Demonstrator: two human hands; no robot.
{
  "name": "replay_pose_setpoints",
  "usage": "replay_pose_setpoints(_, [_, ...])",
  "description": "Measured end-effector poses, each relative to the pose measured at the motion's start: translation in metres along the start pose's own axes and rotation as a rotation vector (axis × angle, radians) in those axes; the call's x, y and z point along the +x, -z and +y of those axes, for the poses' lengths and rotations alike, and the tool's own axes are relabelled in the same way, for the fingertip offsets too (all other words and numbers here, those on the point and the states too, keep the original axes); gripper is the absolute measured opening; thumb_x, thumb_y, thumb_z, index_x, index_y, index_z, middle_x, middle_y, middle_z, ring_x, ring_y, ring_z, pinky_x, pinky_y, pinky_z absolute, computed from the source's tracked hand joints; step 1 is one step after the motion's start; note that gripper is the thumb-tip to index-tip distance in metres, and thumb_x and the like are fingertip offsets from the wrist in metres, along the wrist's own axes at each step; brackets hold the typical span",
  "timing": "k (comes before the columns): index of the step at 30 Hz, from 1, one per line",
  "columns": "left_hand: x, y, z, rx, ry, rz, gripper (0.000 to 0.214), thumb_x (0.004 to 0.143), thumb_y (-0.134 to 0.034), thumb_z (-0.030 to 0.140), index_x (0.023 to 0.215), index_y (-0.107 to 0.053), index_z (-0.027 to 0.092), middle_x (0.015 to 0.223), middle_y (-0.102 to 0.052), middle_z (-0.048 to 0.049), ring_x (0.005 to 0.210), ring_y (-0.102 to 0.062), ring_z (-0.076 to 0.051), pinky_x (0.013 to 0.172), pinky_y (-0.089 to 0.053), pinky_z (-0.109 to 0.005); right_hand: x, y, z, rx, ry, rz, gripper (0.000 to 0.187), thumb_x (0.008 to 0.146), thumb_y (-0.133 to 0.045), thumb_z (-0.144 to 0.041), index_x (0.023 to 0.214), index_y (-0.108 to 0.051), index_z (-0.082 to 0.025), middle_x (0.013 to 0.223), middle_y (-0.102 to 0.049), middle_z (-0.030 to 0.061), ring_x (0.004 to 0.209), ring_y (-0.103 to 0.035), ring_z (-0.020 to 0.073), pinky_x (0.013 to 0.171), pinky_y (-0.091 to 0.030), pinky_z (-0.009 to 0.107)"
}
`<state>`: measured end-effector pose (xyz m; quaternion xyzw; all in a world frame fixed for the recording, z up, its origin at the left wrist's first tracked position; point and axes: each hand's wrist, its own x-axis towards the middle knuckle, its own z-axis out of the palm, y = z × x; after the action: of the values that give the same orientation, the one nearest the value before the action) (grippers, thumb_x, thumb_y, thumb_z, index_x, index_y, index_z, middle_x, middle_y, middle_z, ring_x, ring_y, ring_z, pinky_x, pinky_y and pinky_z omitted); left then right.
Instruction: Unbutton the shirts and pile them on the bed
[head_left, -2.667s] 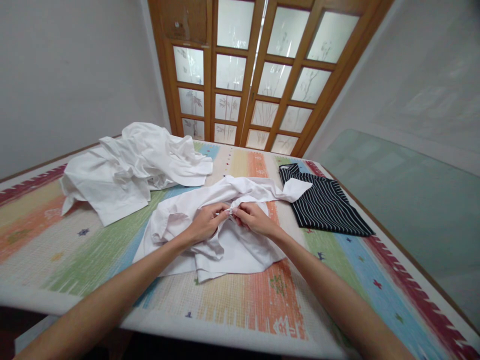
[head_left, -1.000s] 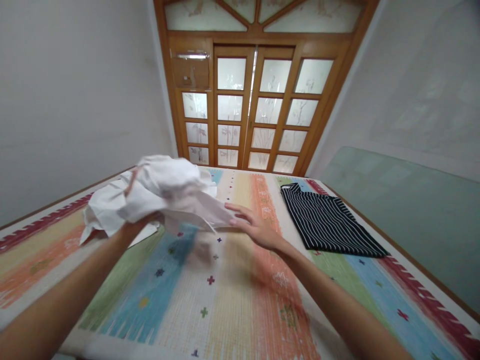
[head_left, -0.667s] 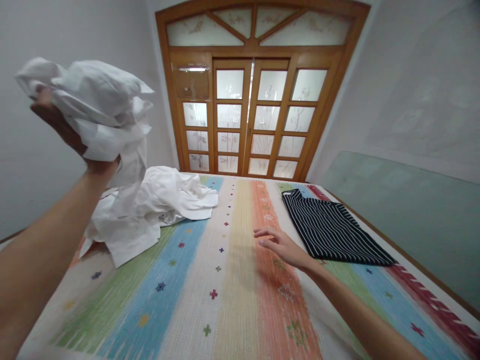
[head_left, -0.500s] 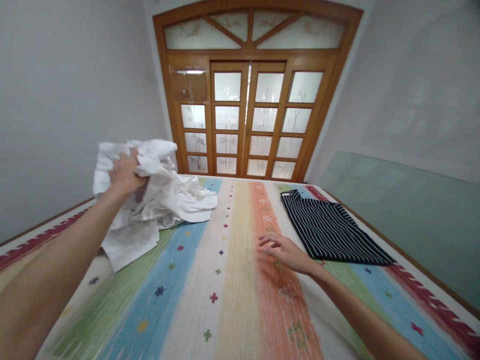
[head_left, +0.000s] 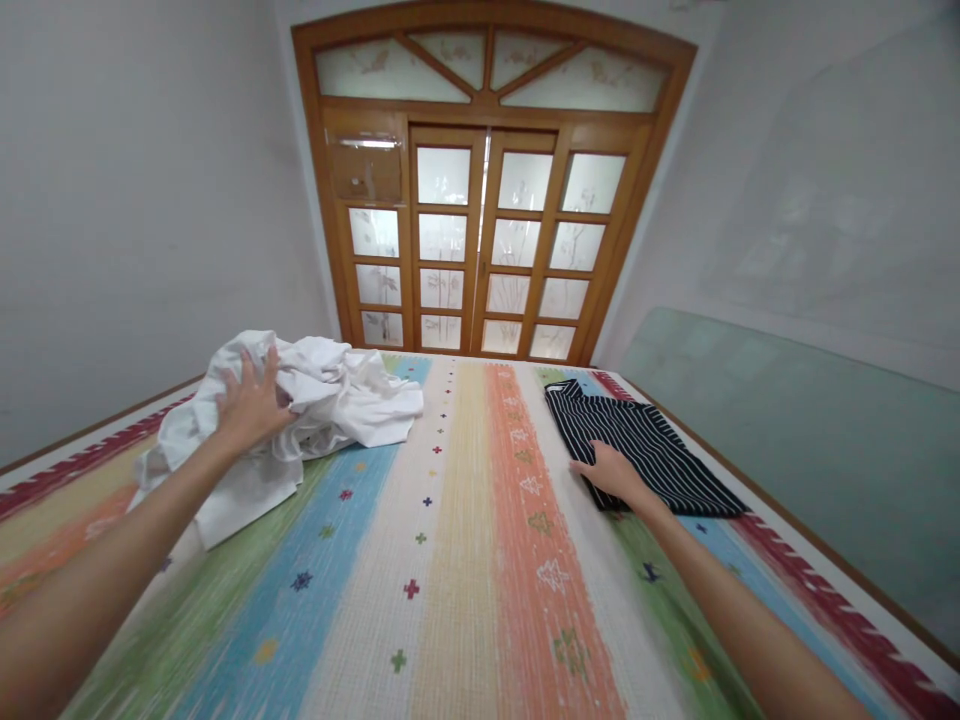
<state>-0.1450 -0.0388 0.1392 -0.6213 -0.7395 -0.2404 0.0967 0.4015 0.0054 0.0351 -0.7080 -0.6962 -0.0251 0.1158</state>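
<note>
A crumpled heap of white cloth (head_left: pixel 352 385) lies at the far left of the striped bed cover. My left hand (head_left: pixel 253 405) rests on its left part, fingers spread apart and pointing away from me. To the right lies a folded black garment with thin white stripes (head_left: pixel 652 450), flat on the cover. My right hand (head_left: pixel 611 475) is at the garment's left edge, overlapping it in the view, with thumb and fingers apart. Whether those fingers touch the fabric is hard to make out.
The multicoloured striped cover (head_left: pixel 457 560) spreads over the bed. A pale green panel (head_left: pixel 787 440) stands along the right side by the wall. Beyond the far edge are wooden doors (head_left: pixel 480 240) with glass panes. A grey wall (head_left: pixel 150 200) runs along the left.
The white cloth under my left hand has come down from a raised position onto the heap, and the fingers have spread. My right hand has moved right and away from me to the striped garment.
</note>
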Motion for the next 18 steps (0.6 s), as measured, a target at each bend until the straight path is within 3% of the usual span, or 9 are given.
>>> replay_pose_setpoints(3, [-0.015,0.008,0.019,0.025,-0.03,0.175,0.079,0.088,-0.049,0.037,0.151,-0.007,0.013,0.158,0.002,-0.0205,0.142,0.0,-0.045,0.11,-0.014,-0.063,-0.003,-0.004,0.002,-0.127,-0.038,-0.065,0.036,0.089,-0.045,-0.025,0.112,-0.061,-0.002,0.106,-0.066,0.0282,0.101,-0.065,0.0346,0.084,-0.046,0.041])
replay_pose_setpoints(6, [-0.021,0.009,0.028,0.007,-0.075,0.312,0.064,0.089,-0.04,0.025,0.148,-0.02,0.012,0.159,-0.008,-0.0151,0.145,-0.004,-0.035,0.115,-0.014,-0.053,-0.004,0.0,-0.001,-0.218,-0.075,-0.035,0.033,0.091,-0.039,-0.019,0.107,-0.063,-0.005,0.099,-0.067,0.0274,0.095,-0.067,0.0349,0.079,-0.047,0.041])
replay_pose_setpoints(8, [-0.02,0.008,0.029,-0.009,-0.083,0.369,0.059,0.088,-0.038,0.025,0.145,-0.029,0.011,0.157,-0.017,-0.0142,0.145,-0.009,-0.033,0.115,-0.015,-0.051,-0.001,0.005,-0.003,-0.233,-0.123,-0.013,0.034,0.092,-0.037,-0.02,0.108,-0.063,-0.006,0.099,-0.067,0.0266,0.094,-0.067,0.0342,0.077,-0.047,0.04])
replay_pose_setpoints(11, [-0.013,0.007,0.026,0.03,-0.092,0.423,0.057,0.092,-0.035,0.036,0.144,-0.033,0.014,0.155,-0.025,-0.0131,0.144,-0.009,-0.036,0.113,-0.011,-0.059,0.004,0.011,-0.006,-0.206,-0.198,0.011,0.036,0.094,-0.036,-0.025,0.111,-0.063,-0.008,0.099,-0.068,0.0238,0.093,-0.068,0.0322,0.076,-0.047,0.037])
replay_pose_setpoints(14, [0.002,0.002,0.016,0.101,-0.08,0.361,0.063,0.094,-0.031,0.051,0.147,-0.031,0.017,0.157,-0.02,-0.0144,0.143,-0.004,-0.043,0.106,-0.009,-0.07,0.0,0.012,-0.022,-0.148,-0.15,0.033,0.037,0.095,-0.034,-0.027,0.112,-0.063,-0.012,0.096,-0.07,0.0193,0.092,-0.067,0.0292,0.076,-0.046,0.034])
replay_pose_setpoints(16, [0.014,-0.009,0.006,0.127,-0.087,0.234,0.069,0.093,-0.032,0.057,0.149,-0.027,0.017,0.158,-0.016,-0.0169,0.142,-0.003,-0.045,0.104,-0.012,-0.072,-0.011,0.011,-0.041,-0.067,-0.009,0.04,0.037,0.094,-0.033,-0.024,0.111,-0.064,-0.013,0.096,-0.071,0.0171,0.093,-0.067,0.0277,0.078,-0.046,0.034])
replay_pose_setpoints(18, [0.023,-0.027,-0.003,0.138,-0.111,0.064,0.073,0.09,-0.038,0.062,0.148,-0.03,0.018,0.157,-0.019,-0.0174,0.142,-0.008,-0.044,0.104,-0.015,-0.071,-0.026,0.01,-0.067,0.072,0.22,0.008,0.039,0.093,-0.032,-0.021,0.11,-0.065,-0.011,0.1,-0.071,0.0185,0.095,-0.066,0.0292,0.082,-0.046,0.038])
